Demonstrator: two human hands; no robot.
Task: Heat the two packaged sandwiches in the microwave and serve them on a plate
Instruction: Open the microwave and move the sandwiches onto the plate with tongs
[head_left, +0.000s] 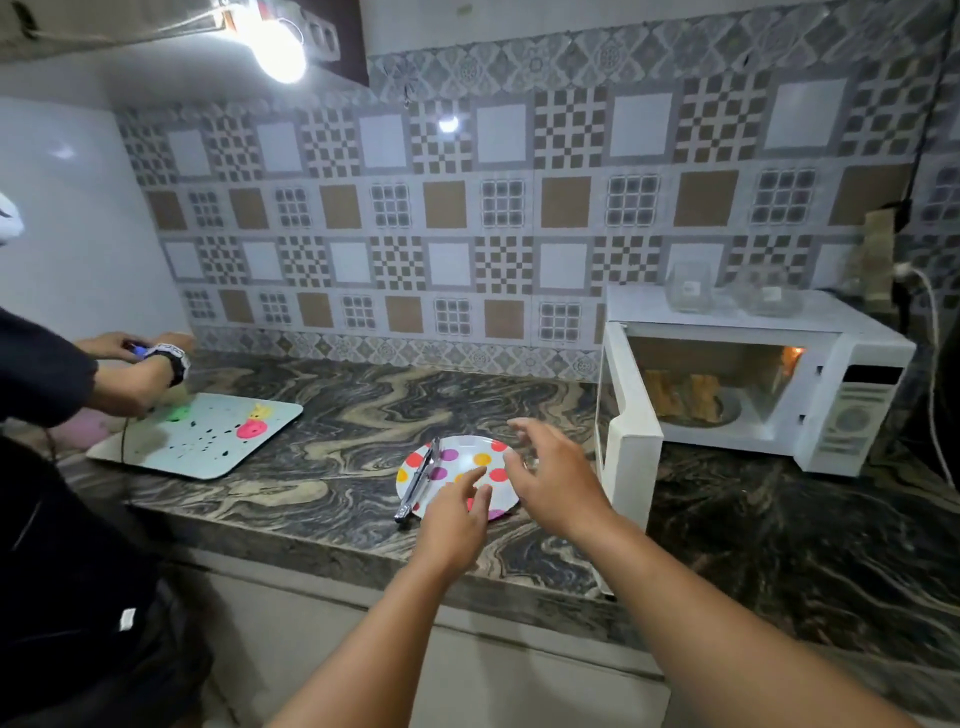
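A white microwave (852, 395) stands at the right of the marble counter, its door (626, 431) swung open towards me and its inside lit. Two brown sandwiches (683, 397) sit on the turntable inside. A round plate with coloured dots (467, 452) lies on the counter left of the door, and metal tongs (418, 480) rest across its left edge. My left hand (457, 512) hovers over the plate's near side with fingers extended and holds nothing. My right hand (550, 470) is spread open over the plate's right rim, close to the door.
A pale rectangular tray with coloured splotches (208, 436) lies at the counter's left. Another person (62, 395) stands at the far left, holding a small device over it. Clear glass containers (727, 291) sit on top of the microwave. A cable (932, 364) hangs at the right wall.
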